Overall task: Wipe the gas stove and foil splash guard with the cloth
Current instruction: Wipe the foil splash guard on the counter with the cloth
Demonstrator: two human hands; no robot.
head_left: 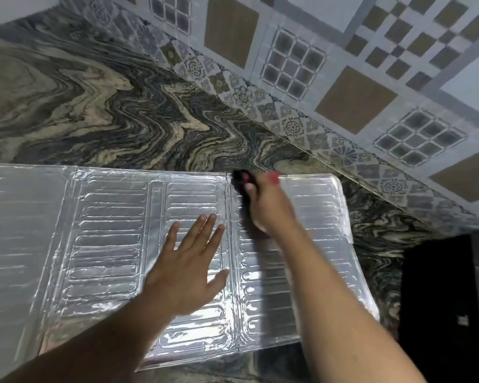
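Observation:
The silver foil splash guard lies flat on the marbled counter, unfolded into ribbed panels. My left hand rests flat on its middle panel, fingers spread, holding nothing. At the guard's far edge, my right hand is closed on a dark cloth with red patches, pressed to the fold between the middle and right panels. Most of the cloth is hidden under my fingers. The gas stove is not in view.
The swirled grey and tan stone counter extends beyond the guard to a patterned tile wall. A dark opening drops away at the counter's right end.

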